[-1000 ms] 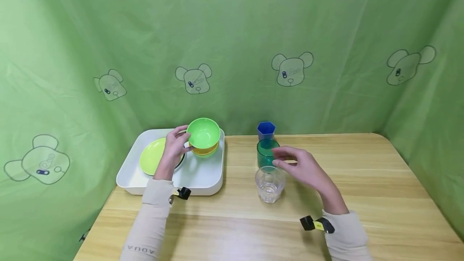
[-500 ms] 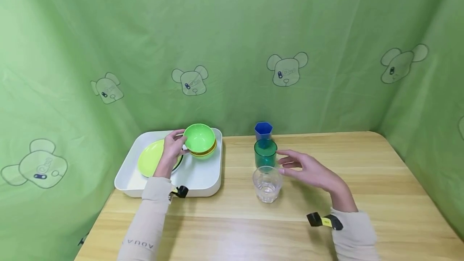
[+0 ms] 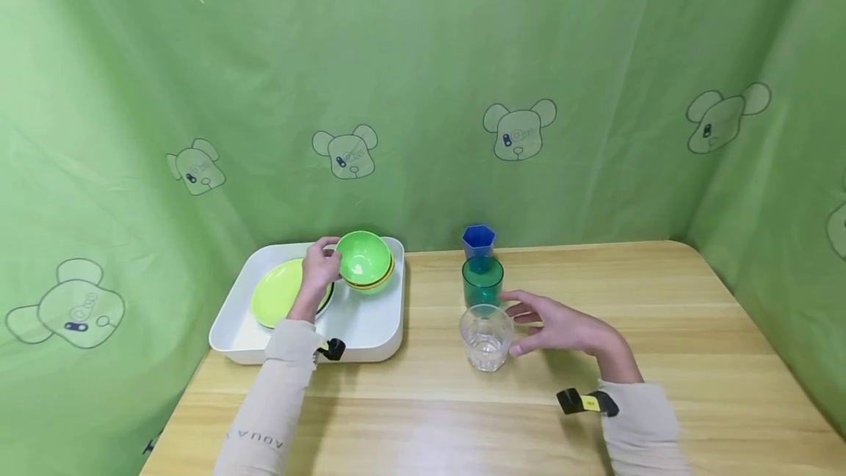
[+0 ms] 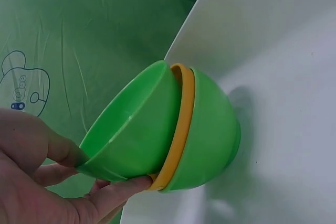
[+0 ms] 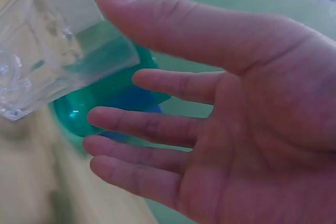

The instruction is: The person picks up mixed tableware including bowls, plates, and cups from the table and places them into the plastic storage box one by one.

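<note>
My left hand (image 3: 322,264) pinches the rim of a light green bowl (image 4: 134,124) between thumb and fingers. That bowl sits tilted in an orange bowl (image 4: 180,129), which is nested in another green bowl (image 4: 212,129) standing in the white tray (image 3: 231,329). My right hand (image 3: 555,323) has its fingers spread beside a clear glass (image 3: 487,340) on the table. In the right wrist view the palm (image 5: 262,145) faces the glass and nothing is held. A teal tumbler (image 3: 482,283) stands just behind the glass, and a blue hexagonal cup (image 3: 478,239) behind that.
Yellow-green plate (image 3: 277,292) lies in the left part of the tray, partly covering something dark-edged beneath. A wooden table (image 3: 429,417) carries everything. Green curtain (image 3: 423,94) hangs close behind the table's back edge and along both sides.
The left hand has lowered the light green bowl onto the orange one. My right hand has drawn away from the teal tumbler and come down toward the clear glass, its fingers spreading.
</note>
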A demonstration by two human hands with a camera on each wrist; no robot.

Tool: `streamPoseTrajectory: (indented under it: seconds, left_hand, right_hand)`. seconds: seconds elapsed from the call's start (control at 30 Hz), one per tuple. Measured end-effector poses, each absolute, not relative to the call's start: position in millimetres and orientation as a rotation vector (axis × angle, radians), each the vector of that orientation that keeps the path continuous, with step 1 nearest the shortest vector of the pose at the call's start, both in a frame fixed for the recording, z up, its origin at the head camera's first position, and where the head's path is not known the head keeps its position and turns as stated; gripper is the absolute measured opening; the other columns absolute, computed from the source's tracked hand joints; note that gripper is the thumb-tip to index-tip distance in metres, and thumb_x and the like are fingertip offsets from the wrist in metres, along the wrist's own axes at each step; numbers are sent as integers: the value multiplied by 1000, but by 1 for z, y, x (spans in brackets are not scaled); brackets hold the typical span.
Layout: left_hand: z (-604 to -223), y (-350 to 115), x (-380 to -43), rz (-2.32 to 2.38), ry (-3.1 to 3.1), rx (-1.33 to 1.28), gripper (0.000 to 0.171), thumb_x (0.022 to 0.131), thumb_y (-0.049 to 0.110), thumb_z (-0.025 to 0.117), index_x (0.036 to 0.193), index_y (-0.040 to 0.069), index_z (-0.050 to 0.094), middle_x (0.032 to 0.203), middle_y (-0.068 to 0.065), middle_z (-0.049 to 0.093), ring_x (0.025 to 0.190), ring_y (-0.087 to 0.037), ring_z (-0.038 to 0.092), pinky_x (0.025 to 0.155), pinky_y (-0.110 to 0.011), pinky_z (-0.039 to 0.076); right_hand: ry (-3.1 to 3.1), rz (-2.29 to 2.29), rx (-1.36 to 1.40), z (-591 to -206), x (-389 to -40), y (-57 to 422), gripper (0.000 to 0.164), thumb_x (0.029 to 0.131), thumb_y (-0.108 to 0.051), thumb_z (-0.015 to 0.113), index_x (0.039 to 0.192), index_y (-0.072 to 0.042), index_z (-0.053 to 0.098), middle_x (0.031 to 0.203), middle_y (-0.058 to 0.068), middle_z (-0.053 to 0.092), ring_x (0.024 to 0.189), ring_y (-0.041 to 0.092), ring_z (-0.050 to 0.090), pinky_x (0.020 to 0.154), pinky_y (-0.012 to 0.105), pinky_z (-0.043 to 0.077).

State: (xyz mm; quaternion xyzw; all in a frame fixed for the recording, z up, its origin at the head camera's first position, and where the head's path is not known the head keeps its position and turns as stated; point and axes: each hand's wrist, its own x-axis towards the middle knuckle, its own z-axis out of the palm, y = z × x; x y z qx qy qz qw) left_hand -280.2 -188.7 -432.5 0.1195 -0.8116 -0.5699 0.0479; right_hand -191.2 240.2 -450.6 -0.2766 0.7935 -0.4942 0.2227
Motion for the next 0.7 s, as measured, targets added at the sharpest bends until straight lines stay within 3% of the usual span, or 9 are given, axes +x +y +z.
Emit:
streamPoseTrajectory:
  seconds: [0.13,0.23,0.57,0.7]
  left_hand:
    - [-432,-188,-280,-1581,-2530,324,45,95,-6,48,139,-1,58,108,-21,58,82,-21,57,62,-23,59]
    - [-430,-188,-280,-1477,-2566,293,46,92,-7,47,136,0,61,98,-17,58,72,-17,53,55,-20,50]
    - [-434,-187,-289,-1304,-2655,248,44,92,-6,48,132,2,64,80,-8,58,62,-14,49,52,-22,43]
    - [-434,-185,-292,-1206,-2678,217,43,90,-5,48,129,1,66,79,-10,59,67,-20,52,57,-28,45]
  right_hand:
    - [2136,-1374,-785,-459,-194,237,87,86,-10,83,153,7,30,149,36,41,133,58,43,108,68,41]
    - [2089,-1381,-776,-463,-196,235,86,86,-7,82,153,7,30,148,36,40,133,59,42,107,68,43]
    - [2084,-1373,-781,-473,-200,231,84,83,-3,82,150,7,33,142,35,47,131,57,45,108,64,45]
    - [2052,-1388,-792,-475,-201,229,81,83,-1,81,148,7,34,142,35,46,131,56,46,107,61,47]
